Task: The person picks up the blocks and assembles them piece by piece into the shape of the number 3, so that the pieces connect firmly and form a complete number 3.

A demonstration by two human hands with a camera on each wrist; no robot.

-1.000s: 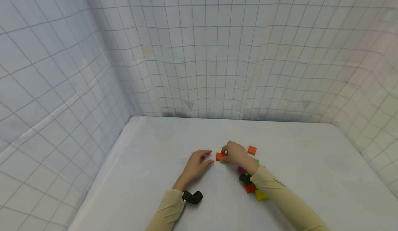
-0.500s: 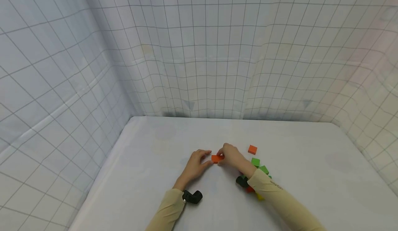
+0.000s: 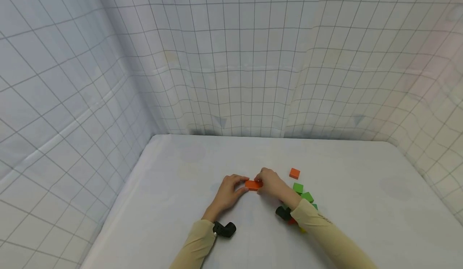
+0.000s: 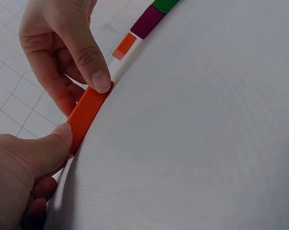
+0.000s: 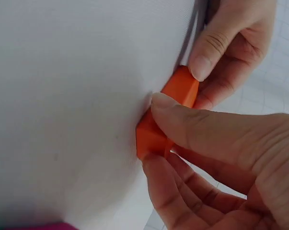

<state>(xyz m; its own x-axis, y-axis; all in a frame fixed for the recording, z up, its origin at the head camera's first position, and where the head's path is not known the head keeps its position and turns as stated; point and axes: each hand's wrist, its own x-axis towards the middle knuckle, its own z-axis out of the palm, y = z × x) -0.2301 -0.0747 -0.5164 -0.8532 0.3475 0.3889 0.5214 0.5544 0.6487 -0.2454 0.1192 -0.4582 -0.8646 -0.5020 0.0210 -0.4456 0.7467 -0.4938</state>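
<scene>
A long orange block lies on the white table between both hands; whether it is one piece or two end to end is hidden by the fingers. My left hand pinches its left end, thumb on the near side and fingers beyond. At the other end my right hand pinches it between thumb and fingers. In the left wrist view the orange block lies flat, with both thumbs on its near face. The right wrist view shows the right thumb across the middle of the orange block.
Right of the hands are a smaller orange block, green blocks, a red block and a yellow block, partly under the right forearm. A purple block shows in the left wrist view. Gridded white curtains surround the table.
The right hand has slid the orange block leftward to the left hand, whose thumb and fingers have closed onto its left end. More green blocks have come into view beside the right forearm.
</scene>
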